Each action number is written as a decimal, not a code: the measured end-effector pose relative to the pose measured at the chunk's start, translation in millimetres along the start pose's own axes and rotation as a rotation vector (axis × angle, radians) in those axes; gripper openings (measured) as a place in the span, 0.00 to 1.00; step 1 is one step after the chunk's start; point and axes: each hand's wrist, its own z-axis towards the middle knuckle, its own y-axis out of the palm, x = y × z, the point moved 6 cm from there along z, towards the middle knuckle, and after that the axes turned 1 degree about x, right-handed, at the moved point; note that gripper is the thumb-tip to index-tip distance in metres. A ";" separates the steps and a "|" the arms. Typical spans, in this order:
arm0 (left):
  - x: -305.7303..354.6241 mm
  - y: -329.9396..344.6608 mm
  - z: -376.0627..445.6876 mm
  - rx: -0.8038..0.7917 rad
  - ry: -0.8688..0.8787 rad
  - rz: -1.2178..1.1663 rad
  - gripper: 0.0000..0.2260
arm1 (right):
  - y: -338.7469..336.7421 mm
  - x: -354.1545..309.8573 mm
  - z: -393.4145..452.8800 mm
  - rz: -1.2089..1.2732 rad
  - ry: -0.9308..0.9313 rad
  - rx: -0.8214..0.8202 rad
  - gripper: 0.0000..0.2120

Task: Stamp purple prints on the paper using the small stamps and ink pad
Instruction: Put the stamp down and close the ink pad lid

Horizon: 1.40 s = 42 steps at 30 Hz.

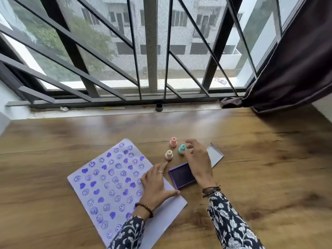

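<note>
A white paper (168,214) lies tilted on the wooden table, covered with several purple smiley and heart prints. My left hand (154,184) rests flat on its right part, fingers spread, holding nothing. Three small stamps stand upright beyond it: a pink stamp (173,142), a cream stamp (169,154) and a teal stamp (182,149). My right hand (196,157) hovers just right of the teal stamp, fingers apart and empty, fingertips close to it. The open purple ink pad (181,176) sits between my hands, with its lid (214,155) lying behind my right hand.
The wooden table (260,168) runs to a window sill with dark metal bars. A small dark cap (159,107) stands on the sill. A dark curtain (291,69) hangs at the right, drooping onto the table's far corner.
</note>
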 end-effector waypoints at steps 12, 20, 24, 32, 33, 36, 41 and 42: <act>-2.7 -1.0 -3.2 0.024 0.018 -0.022 0.31 | -39.4 79.3 -19.0 -0.086 0.345 0.129 0.33; -1.9 -1.7 -3.5 0.029 0.008 -0.014 0.30 | -48.1 84.2 -25.6 0.142 0.451 0.200 0.25; -2.5 -0.7 -4.0 0.032 0.013 -0.008 0.30 | -69.4 55.8 -38.4 0.161 0.251 0.373 0.14; 0.6 -1.2 -5.4 0.066 0.028 -0.002 0.29 | -4.7 -8.6 -108.2 -0.365 -0.325 0.173 0.16; 1.1 -1.5 -5.8 0.070 0.029 -0.013 0.28 | 3.2 -7.8 -113.0 -0.417 -0.334 0.150 0.15; 1.9 -2.4 -6.1 0.078 0.028 -0.033 0.27 | 13.4 -5.2 -118.4 -0.504 -0.314 0.112 0.13; 0.9 -3.3 -6.3 0.088 0.033 -0.030 0.28 | 8.3 -12.2 -111.1 -0.435 -0.277 0.096 0.08; 0.9 -2.9 -6.3 0.085 0.034 -0.030 0.28 | 6.0 -8.5 -107.3 -0.366 -0.211 0.102 0.06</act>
